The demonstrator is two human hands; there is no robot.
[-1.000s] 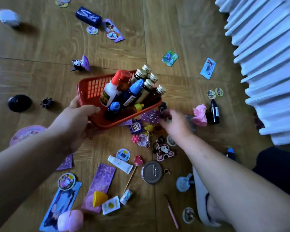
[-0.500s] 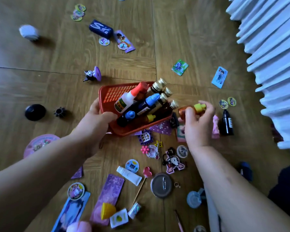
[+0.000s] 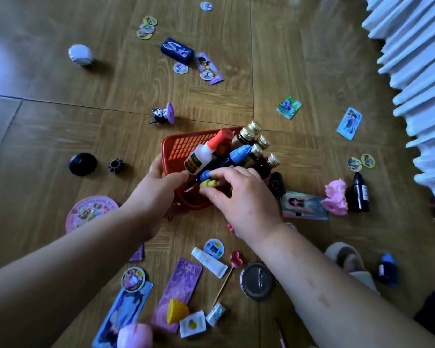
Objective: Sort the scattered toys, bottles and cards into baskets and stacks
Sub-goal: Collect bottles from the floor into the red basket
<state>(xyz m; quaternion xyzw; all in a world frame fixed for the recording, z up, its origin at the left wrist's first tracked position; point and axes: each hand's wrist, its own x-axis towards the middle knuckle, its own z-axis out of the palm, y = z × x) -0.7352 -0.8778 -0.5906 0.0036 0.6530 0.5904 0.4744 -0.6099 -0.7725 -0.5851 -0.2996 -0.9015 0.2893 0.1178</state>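
Right hand (image 3: pixel 244 199) had moved from beside the red slotted plastic basket (image 3: pixel 183 144) to over it, fingertips pinching the small yellow-capped bottle (image 3: pixel 207 184) inside. Left hand (image 3: pixel 158 194) gripped the basket's near-left rim, fingers curled.

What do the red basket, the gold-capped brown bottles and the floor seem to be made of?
Red basket: probably moulded plastic, matte; its wall is a regular grid of slots. Brown bottles: look like dark glass, glossy, with ribbed metallic gold caps; plastic is possible. Floor: wood-grain planks, perhaps laminate, slight sheen.
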